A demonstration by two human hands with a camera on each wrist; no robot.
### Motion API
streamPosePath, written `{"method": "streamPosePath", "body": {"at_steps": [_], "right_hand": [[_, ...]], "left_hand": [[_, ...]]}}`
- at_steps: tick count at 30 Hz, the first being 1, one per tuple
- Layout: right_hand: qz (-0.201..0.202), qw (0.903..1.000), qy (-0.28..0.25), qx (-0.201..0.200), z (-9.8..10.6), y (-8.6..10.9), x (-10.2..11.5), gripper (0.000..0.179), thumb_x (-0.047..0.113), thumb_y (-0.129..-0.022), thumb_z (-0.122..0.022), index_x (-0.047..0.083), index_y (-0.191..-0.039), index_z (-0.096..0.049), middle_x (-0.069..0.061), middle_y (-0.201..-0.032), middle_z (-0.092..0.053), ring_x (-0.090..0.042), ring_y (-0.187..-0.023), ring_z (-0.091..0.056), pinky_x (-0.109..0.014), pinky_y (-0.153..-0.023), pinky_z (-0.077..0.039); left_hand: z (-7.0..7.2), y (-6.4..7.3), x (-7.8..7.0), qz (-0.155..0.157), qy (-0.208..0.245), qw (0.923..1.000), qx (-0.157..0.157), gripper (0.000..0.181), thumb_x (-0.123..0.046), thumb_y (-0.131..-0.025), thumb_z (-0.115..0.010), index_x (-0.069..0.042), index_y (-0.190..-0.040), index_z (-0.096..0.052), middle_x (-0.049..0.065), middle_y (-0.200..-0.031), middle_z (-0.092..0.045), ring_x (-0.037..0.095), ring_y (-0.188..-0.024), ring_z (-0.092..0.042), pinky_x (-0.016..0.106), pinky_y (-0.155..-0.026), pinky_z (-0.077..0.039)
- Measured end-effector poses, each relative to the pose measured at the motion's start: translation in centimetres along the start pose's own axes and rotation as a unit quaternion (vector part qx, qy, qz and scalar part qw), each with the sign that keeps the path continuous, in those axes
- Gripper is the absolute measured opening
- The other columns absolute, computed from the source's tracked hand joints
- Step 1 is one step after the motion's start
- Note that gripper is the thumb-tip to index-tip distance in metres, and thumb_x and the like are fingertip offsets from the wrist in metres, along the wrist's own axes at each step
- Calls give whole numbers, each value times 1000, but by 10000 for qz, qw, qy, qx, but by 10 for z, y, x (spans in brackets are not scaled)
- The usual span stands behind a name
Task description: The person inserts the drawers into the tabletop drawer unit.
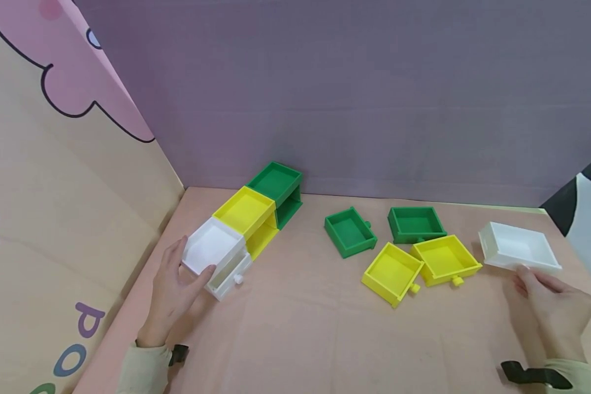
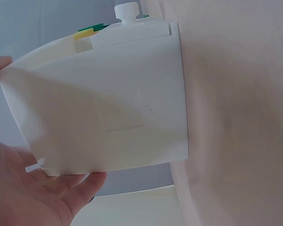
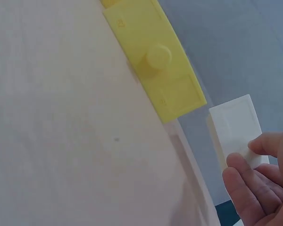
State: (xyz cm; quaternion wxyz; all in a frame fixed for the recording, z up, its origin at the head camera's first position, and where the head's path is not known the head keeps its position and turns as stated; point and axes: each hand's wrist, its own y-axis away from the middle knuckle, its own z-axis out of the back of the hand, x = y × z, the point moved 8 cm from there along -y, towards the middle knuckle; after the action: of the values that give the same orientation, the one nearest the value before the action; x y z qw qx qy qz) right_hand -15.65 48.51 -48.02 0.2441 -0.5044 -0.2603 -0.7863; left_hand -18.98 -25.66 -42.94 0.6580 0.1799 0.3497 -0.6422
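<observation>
At the left, a white drawer housing [image 1: 210,244] has a small white knobbed drawer [image 1: 230,278] in its front opening, jutting out slightly. My left hand [image 1: 169,295] grips this housing, thumb on the near side and fingers on the opposite one. In the left wrist view, the white housing [image 2: 113,108] shows a broad plain side, with the fingers along its edge. On the far right, another white drawer [image 1: 522,244] hangs tilted above the table, its knob pinched by my right hand [image 1: 556,306]. The right wrist view shows the white drawer's front [image 3: 233,125], its knob mostly hidden by the fingers.
Behind the white housing stand a yellow housing [image 1: 243,209] and a green housing [image 1: 276,183], in a slanting row. Two green drawers [image 1: 351,232] and two yellow drawers [image 1: 393,273] lie mid-right on the pink table [image 1: 300,328]. A grey-purple wall [image 1: 349,109] rises behind.
</observation>
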Motion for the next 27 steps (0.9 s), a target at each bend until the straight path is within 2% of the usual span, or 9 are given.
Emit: {"method": "streamPosePath", "body": {"at_steps": [8, 17, 23, 27], "right_hand": [[-108, 9993, -369, -13, -2, 9, 10, 58, 25, -101, -72, -4, -148, -53, 39, -59, -55, 15, -51, -61, -5, -51, -50], [72, 9998, 17, 158, -12, 27, 25, 58, 31, -102, -71, 0, -149, -56, 40, -63, -54, 20, -55, -59, -1, -55, -47], [143, 9996, -8, 231, -16, 35, 33, 59, 30, -100, -74, -1, -148, -58, 40, -65, -57, 20, -57, -61, -2, -55, -49], [231, 9995, -87, 214, -17, 40, 38, 57, 27, -100, -74, -2, -146, -59, 40, -66, -59, 19, -58, -62, -3, -56, -50]], "left_hand": [[0, 0, 1, -16, -47, 10000, -64, 91, -39, -96, -77, -2, -166, -32, 23, -168, -36, 49, -146, -46, 74, -113, -44], [-1, 0, 3, 5, -57, 10000, -36, 92, -39, -96, -77, -3, -167, -30, 23, -169, -35, 49, -146, -46, 74, -113, -44], [-1, 0, 3, 9, -41, 10000, -55, 92, -39, -95, -77, -3, -166, -31, 22, -168, -36, 48, -145, -47, 74, -112, -44], [-1, 1, 2, -128, -27, 9999, -111, 92, -38, -96, -78, -1, -166, -32, 24, -167, -36, 49, -147, -45, 74, -114, -42]]}}
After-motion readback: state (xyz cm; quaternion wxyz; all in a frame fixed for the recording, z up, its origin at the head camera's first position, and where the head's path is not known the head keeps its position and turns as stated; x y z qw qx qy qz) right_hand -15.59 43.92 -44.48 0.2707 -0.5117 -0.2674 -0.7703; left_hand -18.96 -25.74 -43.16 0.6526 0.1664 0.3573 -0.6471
